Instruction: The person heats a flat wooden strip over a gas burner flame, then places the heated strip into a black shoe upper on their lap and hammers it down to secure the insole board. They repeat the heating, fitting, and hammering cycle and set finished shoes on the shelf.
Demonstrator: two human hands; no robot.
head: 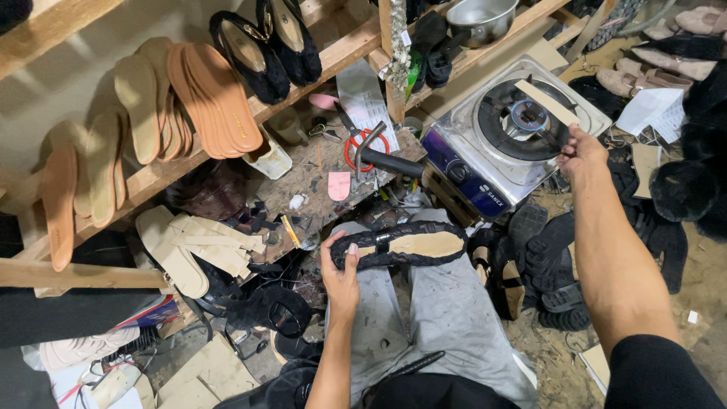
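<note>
left hand [341, 276] grips the sandal [399, 246], lying 9-to-3 over the lap; right hand [581, 151] pinches the stove [515, 132] rim at 1 o'clock.

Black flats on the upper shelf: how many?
2: one black flat left, the other flat right beside it, both toe-down on the wooden shelf. More may be hidden beyond the frame's top edge.

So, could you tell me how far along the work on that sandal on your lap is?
Done: the tan insole sandal with black braided edging looks assembled, straps attached. In hand: the left hand holds its heel end on the lap, while the right hand reaches to the silver single-burner gas stove, touching the pale strip lying across it. Left: the loose cream soles beside the bench are unassembled.
</note>
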